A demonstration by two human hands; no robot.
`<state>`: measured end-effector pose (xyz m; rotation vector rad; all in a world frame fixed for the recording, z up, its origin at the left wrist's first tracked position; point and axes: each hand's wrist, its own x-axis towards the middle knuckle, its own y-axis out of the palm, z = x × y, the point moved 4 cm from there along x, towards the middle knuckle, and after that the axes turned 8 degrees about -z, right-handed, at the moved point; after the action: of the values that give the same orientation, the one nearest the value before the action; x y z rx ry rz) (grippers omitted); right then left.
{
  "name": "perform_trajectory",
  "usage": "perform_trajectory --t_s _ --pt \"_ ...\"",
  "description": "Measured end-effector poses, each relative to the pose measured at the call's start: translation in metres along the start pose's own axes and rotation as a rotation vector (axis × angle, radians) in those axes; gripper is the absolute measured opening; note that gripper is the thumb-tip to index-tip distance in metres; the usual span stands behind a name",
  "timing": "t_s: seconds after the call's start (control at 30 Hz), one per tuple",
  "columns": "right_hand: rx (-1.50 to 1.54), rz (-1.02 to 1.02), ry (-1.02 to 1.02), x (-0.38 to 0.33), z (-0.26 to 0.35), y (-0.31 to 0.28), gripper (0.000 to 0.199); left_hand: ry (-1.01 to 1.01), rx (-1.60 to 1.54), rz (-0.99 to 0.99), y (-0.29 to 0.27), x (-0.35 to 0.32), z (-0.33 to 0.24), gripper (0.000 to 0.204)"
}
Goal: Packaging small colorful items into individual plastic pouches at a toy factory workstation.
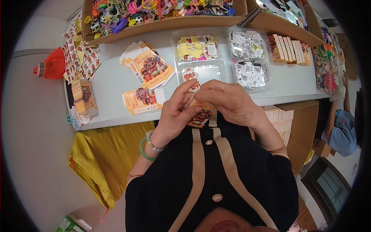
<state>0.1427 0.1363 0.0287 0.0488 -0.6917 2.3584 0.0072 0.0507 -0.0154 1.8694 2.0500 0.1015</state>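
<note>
Head view looks straight down on both hands close to the chest, just off the near table edge. The left hand [176, 116] and right hand [228, 100] are pressed in around a small printed carton [200, 115], thin glossy card with a cartoon face on it, fingers pinching its top end so most of it is covered.

On the table [112, 87], a loose fan of the same cartons lying flat [148, 65] sits just past the left hand, with one more flat carton [143, 99] nearer. Clear plastic trays [201, 69] sit right beyond the hands, some holding little paper slips, one with yellow bits. A row of folded-up boxes [290, 48] stands far right. Far side has a cardboard box of bright plastic trinkets [154, 13]. Sticker sheets [79, 54] hang off the left end, with a red bag [54, 63] beside them.

Table is plain pale grey, smooth. A yellow cloth [104, 154] drapes below its near edge, floor is light grey. Another person's sleeve [342, 131] shows at far right.
</note>
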Motion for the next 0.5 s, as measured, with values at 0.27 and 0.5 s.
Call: perform_trajectory --t_s 0.27,0.5 --pt "-0.131 0.080 -0.088 0.010 0.013 -0.003 0.034 -0.016 0.099 -0.002 0.000 0.003 0.004 0.064" --pt "-0.097 -0.042 -0.132 0.007 0.007 0.002 0.032 -0.053 -0.094 0.010 -0.003 0.004 0.006 0.065"
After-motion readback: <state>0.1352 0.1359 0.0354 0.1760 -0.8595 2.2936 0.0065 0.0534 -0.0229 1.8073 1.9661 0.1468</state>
